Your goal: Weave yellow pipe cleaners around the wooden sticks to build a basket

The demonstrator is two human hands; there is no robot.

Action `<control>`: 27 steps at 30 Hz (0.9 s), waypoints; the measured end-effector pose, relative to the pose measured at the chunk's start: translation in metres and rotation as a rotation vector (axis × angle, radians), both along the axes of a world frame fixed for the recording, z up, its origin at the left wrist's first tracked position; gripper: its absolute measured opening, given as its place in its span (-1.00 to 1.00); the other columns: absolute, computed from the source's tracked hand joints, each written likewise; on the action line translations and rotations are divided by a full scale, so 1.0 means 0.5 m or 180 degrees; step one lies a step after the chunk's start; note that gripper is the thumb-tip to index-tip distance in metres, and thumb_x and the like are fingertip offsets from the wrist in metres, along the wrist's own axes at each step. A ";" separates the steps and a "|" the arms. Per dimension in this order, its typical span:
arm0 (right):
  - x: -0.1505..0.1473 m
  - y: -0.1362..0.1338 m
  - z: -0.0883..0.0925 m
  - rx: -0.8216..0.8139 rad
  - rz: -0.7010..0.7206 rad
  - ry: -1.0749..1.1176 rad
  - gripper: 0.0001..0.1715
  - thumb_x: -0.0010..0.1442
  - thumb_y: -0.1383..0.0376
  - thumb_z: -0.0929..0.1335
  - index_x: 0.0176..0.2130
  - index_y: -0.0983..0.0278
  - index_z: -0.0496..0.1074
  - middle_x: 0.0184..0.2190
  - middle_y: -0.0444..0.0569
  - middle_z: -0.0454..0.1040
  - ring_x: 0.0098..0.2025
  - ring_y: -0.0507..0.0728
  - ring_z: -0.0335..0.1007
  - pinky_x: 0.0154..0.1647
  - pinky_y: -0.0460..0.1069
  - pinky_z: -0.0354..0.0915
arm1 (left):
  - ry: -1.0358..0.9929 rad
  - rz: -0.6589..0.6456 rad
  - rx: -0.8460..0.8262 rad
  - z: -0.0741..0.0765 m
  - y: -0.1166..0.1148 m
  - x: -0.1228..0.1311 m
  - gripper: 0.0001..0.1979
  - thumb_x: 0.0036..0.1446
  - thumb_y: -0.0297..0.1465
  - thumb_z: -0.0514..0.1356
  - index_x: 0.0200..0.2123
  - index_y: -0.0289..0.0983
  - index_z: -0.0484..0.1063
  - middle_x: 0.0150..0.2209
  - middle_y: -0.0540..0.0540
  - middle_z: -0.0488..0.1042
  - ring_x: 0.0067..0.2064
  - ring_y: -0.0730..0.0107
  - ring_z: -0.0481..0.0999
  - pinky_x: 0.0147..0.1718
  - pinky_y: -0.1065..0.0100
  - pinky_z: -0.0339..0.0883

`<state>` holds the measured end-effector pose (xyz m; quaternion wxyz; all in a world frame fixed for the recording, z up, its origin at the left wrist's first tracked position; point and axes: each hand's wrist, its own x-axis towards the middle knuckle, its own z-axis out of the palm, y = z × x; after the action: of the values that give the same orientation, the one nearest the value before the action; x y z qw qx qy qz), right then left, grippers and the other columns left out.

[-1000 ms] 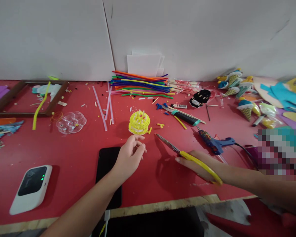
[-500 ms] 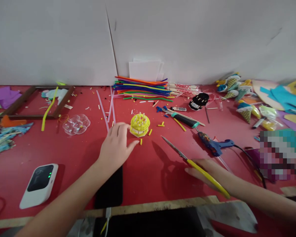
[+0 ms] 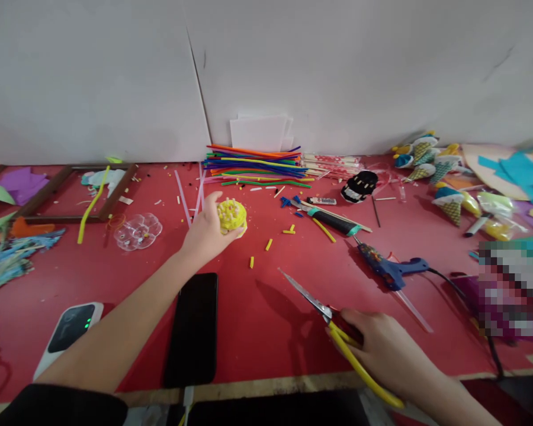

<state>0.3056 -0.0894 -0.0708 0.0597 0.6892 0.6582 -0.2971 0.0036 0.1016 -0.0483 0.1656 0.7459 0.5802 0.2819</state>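
My left hand (image 3: 203, 235) is closed around a small round yellow craft piece (image 3: 233, 215), shaped like a tiny cake with pale stubs on top. Its fingers behind the piece are partly hidden. My right hand (image 3: 384, 343) holds yellow-handled scissors (image 3: 305, 294), their blades together and pointing up and left above the table. Short cut bits of yellow pipe cleaner lie between the hands, one yellow bit (image 3: 251, 262) being nearest the left hand. Below my left wrist lies a black phone (image 3: 192, 331) with a cable plugged in.
A bundle of coloured pipe cleaners (image 3: 257, 163) lies by the wall. To the right are a utility knife (image 3: 335, 222), a blue glue gun (image 3: 388, 266) with its cord, and a black craft piece (image 3: 359, 186). A clear palette (image 3: 137, 232) and a wooden frame (image 3: 55, 219) are left.
My left hand has closed on the yellow craft piece and shifted it left, away from the cut bits. My right hand and the scissors have come lower and nearer, turned so more of the hand shows.
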 end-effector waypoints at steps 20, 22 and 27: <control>0.032 -0.009 -0.009 0.0524 -0.1222 0.1583 -0.36 0.20 -0.23 0.33 -0.57 0.19 0.26 -0.64 -0.18 0.14 -0.57 0.03 0.08 -0.53 -0.02 0.07 | 0.1471 -0.2311 0.0348 -0.088 -0.024 0.228 -0.13 0.35 0.17 0.01 0.45 -0.34 0.20 0.52 -0.35 0.09 0.57 -0.14 -0.03 0.49 -0.15 -0.16; 0.033 -0.012 -0.012 0.0565 -0.1343 0.1654 -0.35 0.19 -0.25 0.32 -0.58 0.19 0.26 -0.65 -0.18 0.14 -0.58 0.03 0.07 -0.54 -0.02 0.07 | 0.1466 -0.2437 0.0531 -0.083 -0.010 0.255 -0.23 0.38 0.10 0.05 0.41 -0.32 0.28 0.52 -0.27 0.14 0.56 -0.11 -0.01 0.50 -0.13 -0.24; 0.048 -0.028 -0.036 0.0601 -0.1682 0.1834 -0.31 0.19 -0.29 0.33 -0.57 0.19 0.26 -0.65 -0.16 0.20 -0.58 0.04 0.13 -0.54 -0.03 0.13 | 0.1408 -0.2606 0.0854 -0.071 0.017 0.322 -0.59 0.47 -0.48 0.00 0.26 -0.31 0.45 0.37 -0.24 0.42 0.40 0.09 0.32 0.37 0.05 0.08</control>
<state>0.3297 -0.1036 -0.0887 -0.2694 0.7256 0.4725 -0.4215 0.1643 0.1103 -0.0836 0.0379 0.9698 0.2189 0.1006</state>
